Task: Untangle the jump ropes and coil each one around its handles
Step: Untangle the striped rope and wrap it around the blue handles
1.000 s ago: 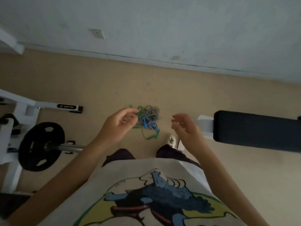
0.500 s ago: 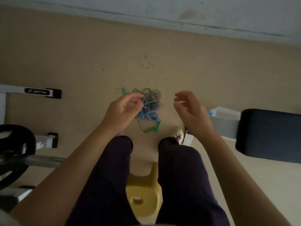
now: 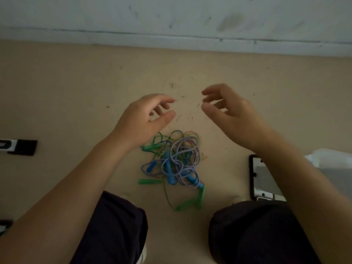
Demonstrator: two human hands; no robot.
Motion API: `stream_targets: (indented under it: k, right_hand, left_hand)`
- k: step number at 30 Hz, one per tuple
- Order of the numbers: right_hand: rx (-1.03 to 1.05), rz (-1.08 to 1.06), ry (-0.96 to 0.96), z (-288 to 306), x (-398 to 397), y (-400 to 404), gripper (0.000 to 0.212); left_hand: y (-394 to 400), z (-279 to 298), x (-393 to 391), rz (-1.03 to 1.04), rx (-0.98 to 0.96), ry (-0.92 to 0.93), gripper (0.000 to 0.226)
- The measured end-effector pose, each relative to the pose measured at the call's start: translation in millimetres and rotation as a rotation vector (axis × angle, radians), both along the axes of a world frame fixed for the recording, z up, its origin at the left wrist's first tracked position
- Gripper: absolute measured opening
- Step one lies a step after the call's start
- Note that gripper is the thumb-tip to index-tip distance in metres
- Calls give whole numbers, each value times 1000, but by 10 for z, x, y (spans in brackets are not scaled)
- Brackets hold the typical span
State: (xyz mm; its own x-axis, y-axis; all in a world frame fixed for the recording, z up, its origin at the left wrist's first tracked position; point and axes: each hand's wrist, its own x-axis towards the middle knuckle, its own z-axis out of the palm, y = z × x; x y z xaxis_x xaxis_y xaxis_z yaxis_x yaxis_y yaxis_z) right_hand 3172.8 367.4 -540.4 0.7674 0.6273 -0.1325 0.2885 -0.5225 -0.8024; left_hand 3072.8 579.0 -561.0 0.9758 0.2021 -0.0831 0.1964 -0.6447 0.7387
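Observation:
A tangled heap of jump ropes [image 3: 175, 161] lies on the beige floor between my knees. It holds a blue-and-white braided rope with blue handles [image 3: 168, 169] and a thin green rope with green handles [image 3: 149, 181]; one green handle [image 3: 201, 195] sticks out at the lower right. My left hand [image 3: 146, 119] hovers above the heap's upper left, fingers curled apart, holding nothing. My right hand [image 3: 230, 109] hovers to the upper right, also open and empty. Neither hand touches the ropes.
My dark-trousered knees [image 3: 118, 225] flank the heap. A white wall base [image 3: 171, 37] runs across the top. A black-and-white machine foot [image 3: 21, 147] lies at the left edge. A black-edged grey bench part [image 3: 262, 178] sits at the right.
The view has tilted down and closer to the floor. My left hand has lifted off the tangle, and both hands now sit above and beyond it, empty.

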Motion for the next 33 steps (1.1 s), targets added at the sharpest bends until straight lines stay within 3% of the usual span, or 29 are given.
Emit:
stream_targets:
  k: [3,8,17,26,33]
  right_hand:
    - [60,-25,-101,219,-229,-73,31]
    - [-15,-26,-190,299,-668,-272,32]
    - [-248,4,-160,74,-1020,-436,35]
    - [-490,83,81,-1341,-756,45,35]
    - [-452,132,197,-2554,-641,420,47]
  left_hand:
    - [-72,139,-261,-21,45,-84,31]
    - [-234,290,-832,20,91,-108,29]
    - [-257,395,-1236,-26,186,-41,37]
    - [16,24,-815,-183,276,211,44]
    - [221,-268,-435,-214,277,312,45]
